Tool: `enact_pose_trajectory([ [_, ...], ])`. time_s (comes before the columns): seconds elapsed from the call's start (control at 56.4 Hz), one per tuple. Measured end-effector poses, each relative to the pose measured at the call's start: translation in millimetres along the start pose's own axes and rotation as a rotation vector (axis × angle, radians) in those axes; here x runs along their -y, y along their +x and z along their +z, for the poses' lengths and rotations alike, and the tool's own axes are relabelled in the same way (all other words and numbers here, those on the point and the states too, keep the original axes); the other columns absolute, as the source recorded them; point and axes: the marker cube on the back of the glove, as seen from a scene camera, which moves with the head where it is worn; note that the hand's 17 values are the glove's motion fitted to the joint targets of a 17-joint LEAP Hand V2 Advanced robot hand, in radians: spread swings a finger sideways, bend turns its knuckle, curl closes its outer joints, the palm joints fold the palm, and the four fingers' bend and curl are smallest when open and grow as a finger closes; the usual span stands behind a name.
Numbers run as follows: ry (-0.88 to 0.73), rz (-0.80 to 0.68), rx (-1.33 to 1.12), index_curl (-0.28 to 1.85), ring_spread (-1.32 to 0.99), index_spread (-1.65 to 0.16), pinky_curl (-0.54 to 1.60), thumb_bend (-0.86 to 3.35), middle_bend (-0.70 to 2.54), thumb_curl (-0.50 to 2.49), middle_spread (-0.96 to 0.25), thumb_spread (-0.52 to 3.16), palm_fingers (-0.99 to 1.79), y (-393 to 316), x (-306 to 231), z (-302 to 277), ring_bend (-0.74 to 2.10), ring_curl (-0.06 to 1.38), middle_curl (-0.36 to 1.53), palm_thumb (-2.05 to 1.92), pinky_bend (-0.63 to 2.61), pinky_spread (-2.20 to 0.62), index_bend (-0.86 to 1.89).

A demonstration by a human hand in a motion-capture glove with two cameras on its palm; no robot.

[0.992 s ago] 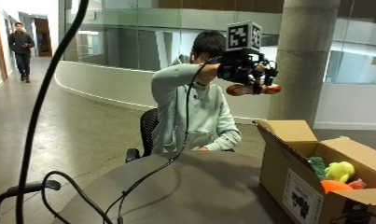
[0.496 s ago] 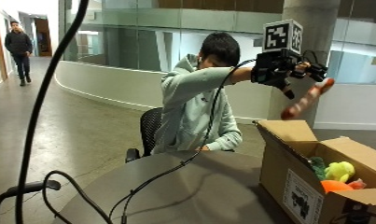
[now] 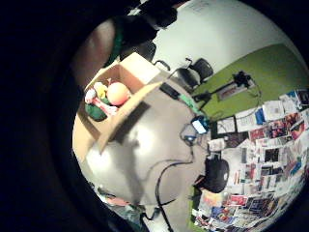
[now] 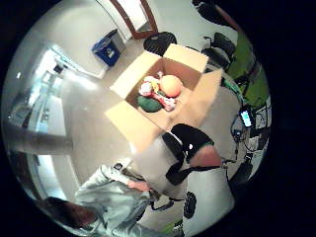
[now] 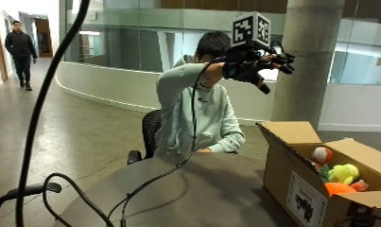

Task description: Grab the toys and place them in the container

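Item: my gloved right hand (image 5: 258,66), raised at head height, arm bent and lifted at the shoulder; fingers relaxed, gripping nothing. Cardboard box (image 5: 290,176), flaps open, at my 2 o'clock on the round table (image 5: 196,194), probably within throwing reach. Toys (image 4: 159,93) heaped inside: orange ball (image 4: 171,85), yellow and green plush.

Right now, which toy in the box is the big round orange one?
The orange ball in the cardboard box. It is round and plain; the yellow toy and green toy beside it are not.
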Motion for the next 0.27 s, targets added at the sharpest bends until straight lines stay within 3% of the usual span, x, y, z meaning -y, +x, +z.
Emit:
enact_pose_trajectory([
  [0.266,0.019,0.023,-0.099,0.46,-0.06,-0.3,0.37,-0.01,0.15,0.38,-0.03,1.21,-0.05,23.0,-45.7,-7.4,0.18,0.21,0.23,0.33,0.68,0.04,0.35],
])
